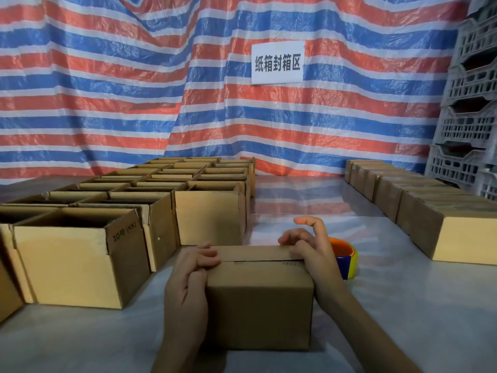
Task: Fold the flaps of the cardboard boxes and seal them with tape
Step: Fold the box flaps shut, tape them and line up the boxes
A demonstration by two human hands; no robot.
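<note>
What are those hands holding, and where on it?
Both hold the small cardboard box: left-hand grip round its left end, right-hand grip on the folded flaps' right end.

The pale counter bears open cardboard boxes at left, closed boxes at right, a near box in front, a tape roll beside it.

You're at a makeshift packing station: rows of cardboard boxes on the counter, a striped tarp behind, stacked grey crates.
</note>
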